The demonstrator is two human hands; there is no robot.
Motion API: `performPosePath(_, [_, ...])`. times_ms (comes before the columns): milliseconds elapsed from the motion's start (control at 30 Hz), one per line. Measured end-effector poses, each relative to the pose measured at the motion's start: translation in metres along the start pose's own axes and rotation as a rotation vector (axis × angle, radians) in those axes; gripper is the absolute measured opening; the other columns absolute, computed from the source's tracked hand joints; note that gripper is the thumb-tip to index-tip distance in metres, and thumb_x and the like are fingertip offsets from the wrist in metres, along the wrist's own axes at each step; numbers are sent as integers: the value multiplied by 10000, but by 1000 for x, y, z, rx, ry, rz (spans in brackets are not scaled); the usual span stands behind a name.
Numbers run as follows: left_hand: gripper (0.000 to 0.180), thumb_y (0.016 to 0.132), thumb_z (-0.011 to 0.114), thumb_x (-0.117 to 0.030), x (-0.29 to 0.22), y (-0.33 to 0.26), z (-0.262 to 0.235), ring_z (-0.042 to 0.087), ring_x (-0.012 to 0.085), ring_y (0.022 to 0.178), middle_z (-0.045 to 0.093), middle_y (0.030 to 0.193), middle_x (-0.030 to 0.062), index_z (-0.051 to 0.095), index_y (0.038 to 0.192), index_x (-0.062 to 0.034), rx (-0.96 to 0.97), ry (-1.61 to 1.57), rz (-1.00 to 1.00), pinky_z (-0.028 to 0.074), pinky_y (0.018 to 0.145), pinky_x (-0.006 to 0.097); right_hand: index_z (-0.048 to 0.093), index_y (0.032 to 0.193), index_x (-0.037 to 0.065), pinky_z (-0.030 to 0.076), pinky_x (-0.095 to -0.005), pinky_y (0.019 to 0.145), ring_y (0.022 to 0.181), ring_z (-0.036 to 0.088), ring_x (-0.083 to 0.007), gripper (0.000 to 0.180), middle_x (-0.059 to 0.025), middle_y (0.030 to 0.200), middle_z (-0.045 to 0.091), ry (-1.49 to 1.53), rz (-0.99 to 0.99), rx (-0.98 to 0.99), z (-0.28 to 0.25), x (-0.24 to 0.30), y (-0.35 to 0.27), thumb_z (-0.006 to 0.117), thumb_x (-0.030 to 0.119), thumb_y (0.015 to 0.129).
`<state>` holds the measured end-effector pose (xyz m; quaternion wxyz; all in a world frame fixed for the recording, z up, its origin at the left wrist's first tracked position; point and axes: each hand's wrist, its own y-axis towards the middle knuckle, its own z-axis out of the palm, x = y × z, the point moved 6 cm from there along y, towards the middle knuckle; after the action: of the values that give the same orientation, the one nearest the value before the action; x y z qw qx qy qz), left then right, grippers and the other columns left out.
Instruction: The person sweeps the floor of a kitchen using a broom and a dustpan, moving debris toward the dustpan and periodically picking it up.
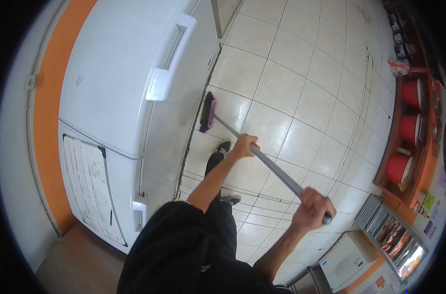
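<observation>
I hold a broom with a striped grey handle (277,169) in both hands, slanting down and away to the left. My left hand (245,146) is wrapped round the lower part of the handle. Near its black end cap, my right hand (315,209) grips the upper part. The broom's head (208,111), purple with dark bristles, rests on the tiled floor (282,81) along the base of a white fridge. My shoes (223,146) stand just behind the broom head, on the near side.
The white fridge (110,63) with long handles rises close on my left, a written sheet (88,181) on its door. An orange shelf unit (419,166) with red pots (398,167) lines the right. A white appliance (348,259) and a lit display case (394,235) stand at lower right.
</observation>
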<state>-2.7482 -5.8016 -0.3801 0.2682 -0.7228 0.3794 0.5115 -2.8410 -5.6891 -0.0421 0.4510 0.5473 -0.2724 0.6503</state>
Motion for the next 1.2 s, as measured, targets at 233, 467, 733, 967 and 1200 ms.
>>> performPosePath(233, [290, 550, 644, -181, -71, 84, 68, 495, 320, 421, 442, 431, 136, 391, 456, -76, -31, -145, 86, 374, 425, 380, 270, 518, 69, 235, -284, 411, 395, 202, -103, 312, -18, 406, 246, -219, -122, -48, -11, 49, 39, 424, 12, 783])
performPosePath(467, [256, 551, 674, -206, -158, 107, 85, 562, 300, 517, 558, 530, 85, 448, 534, -86, 238, -112, 203, 425, 484, 377, 259, 552, 127, 221, -266, 407, 389, 198, -99, 267, -5, 433, 222, -197, -183, -198, -34, 125, 59, 379, 76, 785])
performPosePath(733, [237, 524, 605, -105, -21, 61, -11, 463, 235, 381, 416, 421, 103, 374, 496, -64, -251, 8, -124, 332, 373, 315, 412, 532, 34, 344, -243, 461, 460, 423, -122, 230, -92, 509, 498, -395, -13, -143, 19, 19, 50, 570, -21, 689])
performPosePath(967, [218, 527, 577, -83, -61, 122, 71, 431, 278, 387, 396, 426, 122, 364, 491, -55, -305, -333, -7, 339, 396, 338, 314, 493, 23, 248, -280, 393, 386, 277, -116, 246, -64, 434, 363, -512, -137, 62, 67, 34, 81, 438, -74, 681])
performPosePath(1200, [212, 572, 589, -154, -170, 167, 138, 496, 326, 447, 467, 468, 136, 416, 502, -51, 103, -366, 173, 386, 444, 391, 432, 618, -47, 409, -297, 415, 407, 456, -186, 73, -136, 481, 483, -646, -414, -152, -10, 101, 71, 482, -15, 661])
